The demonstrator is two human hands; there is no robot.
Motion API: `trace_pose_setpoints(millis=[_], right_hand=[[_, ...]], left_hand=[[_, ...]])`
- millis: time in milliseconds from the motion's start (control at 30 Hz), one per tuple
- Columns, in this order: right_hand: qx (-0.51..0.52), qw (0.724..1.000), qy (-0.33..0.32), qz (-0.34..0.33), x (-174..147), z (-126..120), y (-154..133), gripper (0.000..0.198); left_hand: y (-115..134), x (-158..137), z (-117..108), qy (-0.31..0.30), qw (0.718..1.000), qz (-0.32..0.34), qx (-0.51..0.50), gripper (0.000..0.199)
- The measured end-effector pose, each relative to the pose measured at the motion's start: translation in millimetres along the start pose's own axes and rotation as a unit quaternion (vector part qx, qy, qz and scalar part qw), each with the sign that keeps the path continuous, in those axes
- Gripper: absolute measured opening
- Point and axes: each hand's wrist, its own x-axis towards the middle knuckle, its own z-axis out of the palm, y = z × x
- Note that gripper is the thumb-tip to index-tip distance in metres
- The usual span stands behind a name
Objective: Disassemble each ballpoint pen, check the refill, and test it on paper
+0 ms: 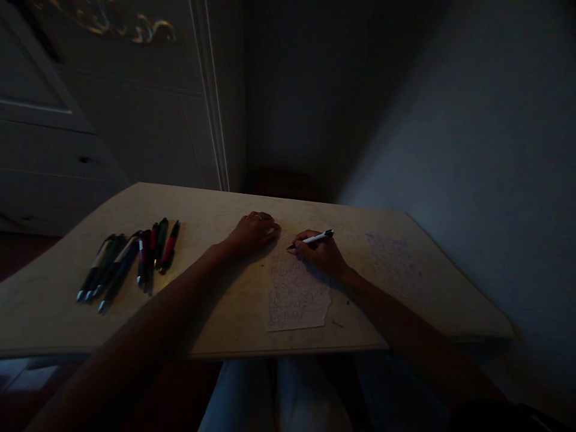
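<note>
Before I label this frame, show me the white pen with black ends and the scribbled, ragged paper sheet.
White pen with black ends (315, 238), head view: mid-barrel.
Scribbled, ragged paper sheet (295, 290), head view: its written middle.

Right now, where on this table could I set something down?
Bare tabletop shows between your left forearm and the written paper, toward the near edge, and beyond your left hand along the far edge. It's crowded on the left, where loose pens lie bunched, and at your right hand, holding a pen over the paper.
</note>
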Motion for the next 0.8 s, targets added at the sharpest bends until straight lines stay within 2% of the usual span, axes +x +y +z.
trace_pose_setpoints(millis=[67, 167, 233, 367, 567, 800], right_hand=[[-0.004, 1.0, -0.008, 0.006, -0.8, -0.1, -2.9, 0.025], [-0.015, 1.0, -0.022, 0.011, -2.1, -0.3, -6.7, 0.025], [-0.025, 0.999, -0.032, 0.007, -2.5, -0.5, -7.7, 0.024], [-0.046, 0.998, -0.037, -0.013, -2.0, -1.2, -7.3, 0.023], [-0.064, 0.998, -0.007, -0.014, -0.3, -1.3, -6.4, 0.017], [-0.033, 0.999, -0.04, -0.012, -1.3, -0.9, -8.0, 0.019]], left_hand=[[2.2, -0.4, -2.2, -0.049, 0.99, 0.017, 0.131, 0.011], [2.4, -1.2, -4.4, -0.113, 0.932, 0.076, 0.336, 0.025], [1.1, -1.6, -4.6, -0.119, 0.908, 0.093, 0.392, 0.029], [-1.0, -1.4, -4.1, -0.118, 0.896, 0.101, 0.417, 0.032], [-2.2, -2.1, -5.3, -0.12, 0.891, 0.108, 0.423, 0.034], [-3.4, -2.1, -5.7, -0.12, 0.886, 0.112, 0.433, 0.034]])
